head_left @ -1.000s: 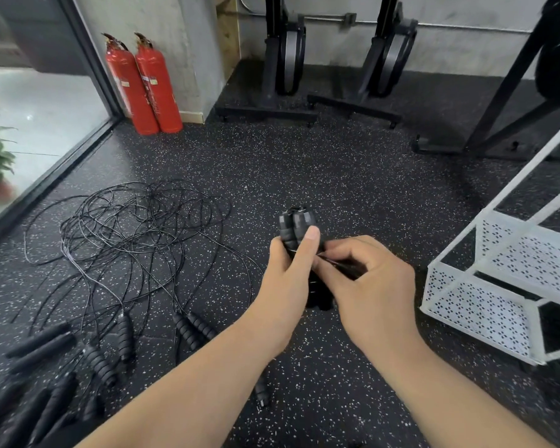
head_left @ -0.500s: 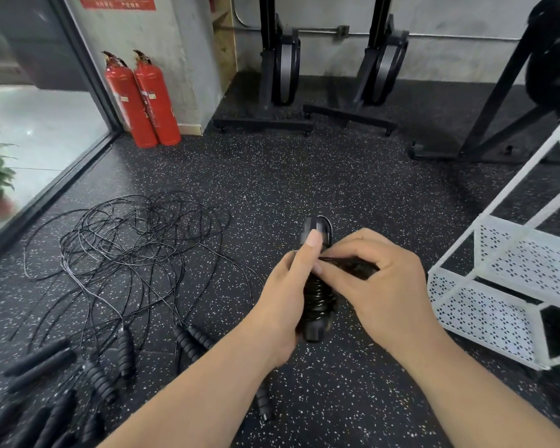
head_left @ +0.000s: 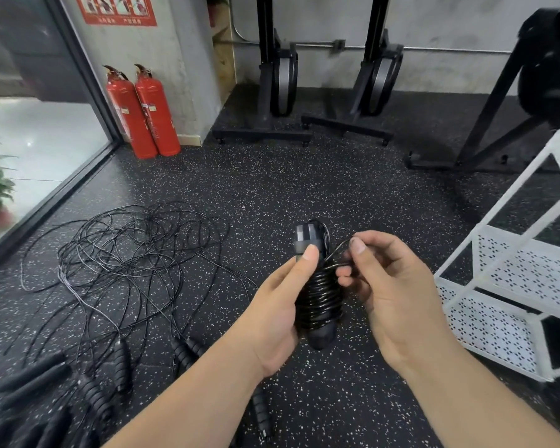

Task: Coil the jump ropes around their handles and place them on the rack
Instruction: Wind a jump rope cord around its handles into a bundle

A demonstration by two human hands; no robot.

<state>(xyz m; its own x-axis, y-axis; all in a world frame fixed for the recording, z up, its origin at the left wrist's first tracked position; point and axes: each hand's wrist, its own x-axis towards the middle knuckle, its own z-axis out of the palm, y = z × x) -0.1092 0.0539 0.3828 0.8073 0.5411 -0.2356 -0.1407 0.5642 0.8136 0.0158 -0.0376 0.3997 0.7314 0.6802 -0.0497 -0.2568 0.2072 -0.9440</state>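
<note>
Forearms closest, both reaching into the middle of the view. Left hand grips the jump rope bundle, fingers curled round it and thumb pressed near the top caps. The bundle's long axis points away from the person, near end low and cap end up and far. Cord is wound tight round the paired handles over most of their length.

Right hand sits just right of the bundle's upper part and pinches the cord tail between thumb and fingertips. The tail loops off the top of the coil. Judgement: winding is almost done, and the last bit needs tucking before the bundle can go anywhere.

Rack, white with perforated shelves, stands to the right of both hands and slightly farther out. It is nearer the right hand, but the left hand carries the bundle. The placing move therefore goes rightward across the body, or needs a handover.

Loose ropes lie tangled on the floor to the left, well apart from the hands. Spare handles lie at their near edge. Farthest back-left, two fire extinguishers stand against the wall.
</note>
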